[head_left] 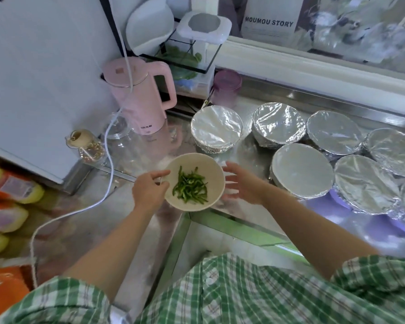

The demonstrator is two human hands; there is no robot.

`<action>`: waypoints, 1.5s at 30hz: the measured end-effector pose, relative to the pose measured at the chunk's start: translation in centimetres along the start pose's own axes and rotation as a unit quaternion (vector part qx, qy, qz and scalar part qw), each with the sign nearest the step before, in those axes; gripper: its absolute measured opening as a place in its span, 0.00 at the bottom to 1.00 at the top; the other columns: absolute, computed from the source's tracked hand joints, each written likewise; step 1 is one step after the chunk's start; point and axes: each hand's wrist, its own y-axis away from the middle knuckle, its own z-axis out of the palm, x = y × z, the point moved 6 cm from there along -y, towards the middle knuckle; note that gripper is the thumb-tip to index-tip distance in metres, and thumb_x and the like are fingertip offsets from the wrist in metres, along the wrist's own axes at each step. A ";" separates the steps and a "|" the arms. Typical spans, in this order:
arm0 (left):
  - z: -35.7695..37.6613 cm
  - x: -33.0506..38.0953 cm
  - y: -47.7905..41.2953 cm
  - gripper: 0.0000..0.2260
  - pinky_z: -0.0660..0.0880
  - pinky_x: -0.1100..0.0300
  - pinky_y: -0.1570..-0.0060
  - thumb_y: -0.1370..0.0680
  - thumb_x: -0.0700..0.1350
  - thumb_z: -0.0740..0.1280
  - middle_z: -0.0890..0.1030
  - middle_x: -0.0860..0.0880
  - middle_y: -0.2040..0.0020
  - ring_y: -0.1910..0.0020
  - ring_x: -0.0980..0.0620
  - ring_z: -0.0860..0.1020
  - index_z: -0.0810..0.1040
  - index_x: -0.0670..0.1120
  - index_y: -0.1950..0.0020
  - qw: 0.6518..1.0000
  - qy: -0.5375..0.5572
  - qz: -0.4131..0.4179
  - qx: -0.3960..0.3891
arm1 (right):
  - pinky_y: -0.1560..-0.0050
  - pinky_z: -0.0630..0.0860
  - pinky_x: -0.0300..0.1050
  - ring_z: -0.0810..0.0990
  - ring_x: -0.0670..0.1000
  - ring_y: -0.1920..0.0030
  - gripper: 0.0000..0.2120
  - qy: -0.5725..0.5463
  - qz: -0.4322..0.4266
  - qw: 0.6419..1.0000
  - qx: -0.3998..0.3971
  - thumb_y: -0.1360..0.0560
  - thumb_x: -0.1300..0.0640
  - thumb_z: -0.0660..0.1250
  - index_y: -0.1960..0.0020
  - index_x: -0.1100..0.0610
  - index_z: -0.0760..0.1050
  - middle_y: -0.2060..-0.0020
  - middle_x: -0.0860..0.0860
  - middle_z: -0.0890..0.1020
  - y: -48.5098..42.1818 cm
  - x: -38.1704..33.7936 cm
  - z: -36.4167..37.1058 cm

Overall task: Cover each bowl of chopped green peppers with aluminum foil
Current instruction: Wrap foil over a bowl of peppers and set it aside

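A: Where is the uncovered bowl (pixel 198 160) of peppers?

B: At the tabletop (pixel 250 155) edge. The left hand (pixel 150 190) pinches its rim at nine o'clock. The right hand (pixel 241 183), fingers spread and holding nothing, hovers just beside three o'clock. Foil-covered bowls (pixel 216 129) sit beyond, toward two o'clock.

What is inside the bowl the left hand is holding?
The white bowl, gripped at its rim by the left hand, holds green pepper strips, uncovered. The bowl floor beneath them is hidden.

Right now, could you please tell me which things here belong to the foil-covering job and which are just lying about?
Job: uncovered bowl, green peppers, left hand, right hand, foil-covered bowls.
Lying about: pink kettle, purple cup, glass jar.
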 end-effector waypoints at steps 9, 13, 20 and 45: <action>7.2 7.2 2.8 0.17 0.77 0.59 0.70 0.18 0.39 0.62 0.85 0.45 0.62 0.67 0.48 0.82 0.78 0.41 0.67 0.945 0.208 0.091 -0.236 | 0.63 0.77 0.41 0.76 0.53 0.55 0.21 0.004 -0.036 0.989 0.141 0.26 0.63 0.54 0.33 0.55 0.66 0.53 0.55 0.76 7.2 6.5 -7.1; 12.6 9.2 5.4 0.22 0.73 0.59 0.71 0.15 0.45 0.57 0.82 0.40 0.67 0.74 0.48 0.79 0.72 0.39 0.68 0.926 0.184 0.064 -0.323 | 0.50 0.73 0.50 0.73 0.56 0.53 0.27 -0.066 -0.017 0.969 0.239 0.37 0.54 0.57 0.38 0.59 0.71 0.53 0.56 0.75 11.8 11.1 -11.4; 21.2 11.5 13.6 0.21 0.73 0.59 0.71 0.17 0.57 0.59 0.83 0.41 0.64 0.71 0.44 0.79 0.78 0.39 0.52 0.838 -0.003 0.018 -0.545 | 0.57 0.79 0.50 0.77 0.56 0.55 0.15 -0.174 -0.023 0.917 0.359 0.23 0.64 0.51 0.40 0.59 0.70 0.54 0.57 0.78 18.5 17.1 -16.2; 13.0 2.8 10.3 0.06 0.83 0.46 0.61 0.21 0.39 0.62 0.81 0.38 0.54 0.62 0.40 0.82 0.75 0.41 0.46 0.978 0.048 -0.053 -0.197 | 0.52 0.82 0.47 0.83 0.52 0.58 0.17 -0.033 -0.067 0.993 0.096 0.21 0.58 0.64 0.34 0.62 0.69 0.53 0.56 0.82 8.7 10.5 -10.4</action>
